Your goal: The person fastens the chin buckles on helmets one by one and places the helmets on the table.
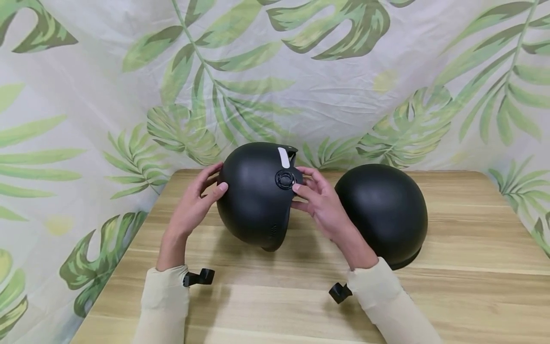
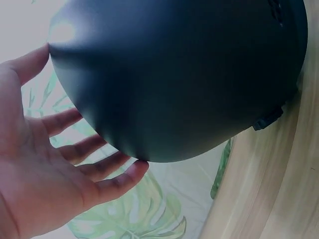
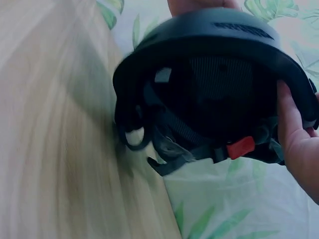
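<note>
A matte black helmet [image 1: 253, 200] is held on its side between both hands, its opening facing right. The left hand [image 1: 195, 203] grips the rounded crown, thumb and spread fingers against the shell. At the rim the right hand [image 1: 322, 203] pinches the edge near a round black disc [image 1: 285, 179], with a white patch [image 1: 284, 157] beyond it. In the right wrist view, one finger reaches inside the padded opening, where a chin strap [image 3: 174, 160] with a red buckle [image 3: 241, 148] hangs. The left wrist view shows mostly smooth shell.
A second black helmet [image 1: 382, 210] sits crown up on the wooden table [image 1: 275, 306], close to the right forearm. Behind the table hangs a leaf-printed cloth [image 1: 335, 105]. Small black mounts stick out from both cream sleeves [image 1: 165, 301].
</note>
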A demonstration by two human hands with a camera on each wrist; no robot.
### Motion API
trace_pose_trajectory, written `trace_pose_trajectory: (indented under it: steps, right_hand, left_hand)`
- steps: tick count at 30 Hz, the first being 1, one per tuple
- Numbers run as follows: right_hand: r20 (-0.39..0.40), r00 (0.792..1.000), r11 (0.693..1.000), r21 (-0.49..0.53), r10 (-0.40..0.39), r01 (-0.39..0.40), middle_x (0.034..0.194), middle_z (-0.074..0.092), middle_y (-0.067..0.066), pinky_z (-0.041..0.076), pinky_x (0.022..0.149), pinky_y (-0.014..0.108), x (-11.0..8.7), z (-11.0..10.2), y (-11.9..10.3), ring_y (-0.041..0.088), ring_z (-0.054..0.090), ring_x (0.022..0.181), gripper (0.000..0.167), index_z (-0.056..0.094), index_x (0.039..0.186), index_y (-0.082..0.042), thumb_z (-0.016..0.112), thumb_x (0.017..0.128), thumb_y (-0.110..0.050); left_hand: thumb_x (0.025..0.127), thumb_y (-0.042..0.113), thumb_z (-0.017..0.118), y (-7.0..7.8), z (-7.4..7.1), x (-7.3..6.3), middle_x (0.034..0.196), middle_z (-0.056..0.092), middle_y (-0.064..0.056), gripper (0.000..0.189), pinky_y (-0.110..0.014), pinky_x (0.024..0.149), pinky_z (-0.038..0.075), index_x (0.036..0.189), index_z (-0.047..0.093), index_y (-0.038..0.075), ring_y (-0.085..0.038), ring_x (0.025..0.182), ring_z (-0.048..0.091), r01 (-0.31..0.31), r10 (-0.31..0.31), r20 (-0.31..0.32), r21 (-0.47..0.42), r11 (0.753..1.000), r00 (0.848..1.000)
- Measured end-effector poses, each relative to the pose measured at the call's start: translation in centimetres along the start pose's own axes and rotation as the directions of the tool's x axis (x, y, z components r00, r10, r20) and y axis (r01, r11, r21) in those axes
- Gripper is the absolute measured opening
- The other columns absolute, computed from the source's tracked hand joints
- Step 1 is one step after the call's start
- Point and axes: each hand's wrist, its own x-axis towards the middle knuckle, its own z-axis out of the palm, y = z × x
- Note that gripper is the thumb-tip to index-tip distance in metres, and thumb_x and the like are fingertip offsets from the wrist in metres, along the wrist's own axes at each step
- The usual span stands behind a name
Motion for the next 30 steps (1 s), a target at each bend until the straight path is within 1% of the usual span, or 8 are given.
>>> trace_pose_trajectory:
  steps: [5, 8, 10, 13, 15, 17, 26, 30]
  right_hand:
    - [-0.013, 1.000, 0.992, -0.123, -0.011, 0.009, 0.133, 0.055, 0.018, 0.063, 0.088, 0.040, 0.0, -0.8, -0.6, 0.020, 0.069, 0.106, 0.047, 0.046, 0.152, 0.000, 0.057, 0.106, -0.005]
    - [-0.035, 0.999, 0.965, -0.260, -0.034, 0.023, 0.133, 0.056, 0.017, 0.063, 0.089, 0.043, 0.0, -1.3, -0.9, 0.023, 0.070, 0.104, 0.045, 0.052, 0.150, -0.002, 0.061, 0.106, -0.009]
    - [-0.054, 0.997, 0.926, -0.376, -0.057, 0.033, 0.133, 0.058, 0.016, 0.062, 0.089, 0.042, 0.0, -1.5, -1.2, 0.024, 0.069, 0.106, 0.044, 0.057, 0.149, -0.005, 0.064, 0.106, -0.013]
    - [-0.083, 0.992, 0.840, -0.541, -0.098, 0.038, 0.137, 0.058, 0.013, 0.057, 0.090, 0.041, -0.1, -1.8, -1.8, 0.026, 0.066, 0.114, 0.045, 0.062, 0.148, -0.011, 0.068, 0.104, -0.019]
    - [-0.094, 0.988, 0.790, -0.612, -0.119, 0.037, 0.138, 0.058, 0.011, 0.055, 0.092, 0.041, -0.2, -1.9, -2.0, 0.026, 0.064, 0.119, 0.046, 0.063, 0.149, -0.014, 0.069, 0.104, -0.022]
    - [-0.098, 0.985, 0.759, -0.650, -0.140, 0.043, 0.138, 0.057, 0.010, 0.055, 0.095, 0.043, -0.3, -2.0, -2.2, 0.027, 0.063, 0.122, 0.047, 0.062, 0.150, -0.015, 0.069, 0.104, -0.023]
    - [-0.102, 0.977, 0.737, -0.672, -0.186, 0.070, 0.135, 0.059, 0.010, 0.056, 0.103, 0.046, -0.7, -1.9, -2.2, 0.025, 0.065, 0.120, 0.042, 0.063, 0.147, -0.014, 0.066, 0.105, -0.018]
    - [-0.107, 0.982, 0.714, -0.699, -0.157, 0.038, 0.135, 0.059, 0.012, 0.055, 0.105, 0.047, -0.8, -2.2, -2.3, 0.027, 0.064, 0.121, 0.044, 0.062, 0.148, -0.012, 0.065, 0.104, -0.016]
  left_hand:
    - [0.108, 0.039, 0.059, -0.4, 0.2, 0.2, 0.171, 0.029, -0.010, 0.069, -0.065, 0.113, 0.042, 0.169, 0.029, 0.025, -0.040, 0.153, 0.038, 0.075, -0.071, 0.088, -0.043, 0.996, 0.994]
    - [0.109, 0.040, 0.056, -0.6, 0.5, 0.3, 0.172, 0.024, -0.014, 0.072, -0.066, 0.108, 0.047, 0.170, 0.022, 0.026, -0.042, 0.152, 0.039, 0.117, -0.109, 0.117, -0.066, 0.991, 0.987]
    - [0.110, 0.040, 0.056, -0.7, 0.7, 0.3, 0.172, 0.024, -0.014, 0.072, -0.066, 0.106, 0.049, 0.170, 0.021, 0.025, -0.043, 0.151, 0.040, 0.121, -0.113, 0.110, -0.074, 0.990, 0.988]
    - [0.109, 0.041, 0.058, -0.6, 1.0, 0.4, 0.171, 0.026, -0.013, 0.072, -0.065, 0.105, 0.049, 0.170, 0.023, 0.025, -0.043, 0.149, 0.043, 0.114, -0.108, 0.095, -0.069, 0.991, 0.990]
    - [0.108, 0.041, 0.059, -0.5, 1.1, 0.4, 0.171, 0.026, -0.012, 0.073, -0.065, 0.106, 0.049, 0.170, 0.024, 0.026, -0.042, 0.149, 0.043, 0.110, -0.104, 0.091, -0.063, 0.992, 0.990]
    - [0.107, 0.042, 0.061, -0.4, 1.2, 0.5, 0.171, 0.027, -0.011, 0.074, -0.064, 0.106, 0.049, 0.169, 0.024, 0.027, -0.040, 0.149, 0.043, 0.110, -0.104, 0.090, -0.058, 0.992, 0.990]
    - [0.105, 0.040, 0.066, -0.6, 1.7, 0.4, 0.171, 0.025, -0.012, 0.083, -0.058, 0.100, 0.055, 0.171, 0.015, 0.032, -0.042, 0.147, 0.045, 0.165, -0.152, 0.128, -0.096, 0.982, 0.980]
    - [0.102, 0.043, 0.070, -0.3, 1.8, 0.3, 0.171, 0.026, -0.011, 0.085, -0.060, 0.105, 0.051, 0.170, 0.019, 0.035, -0.042, 0.148, 0.043, 0.161, -0.157, 0.093, -0.041, 0.986, 0.983]
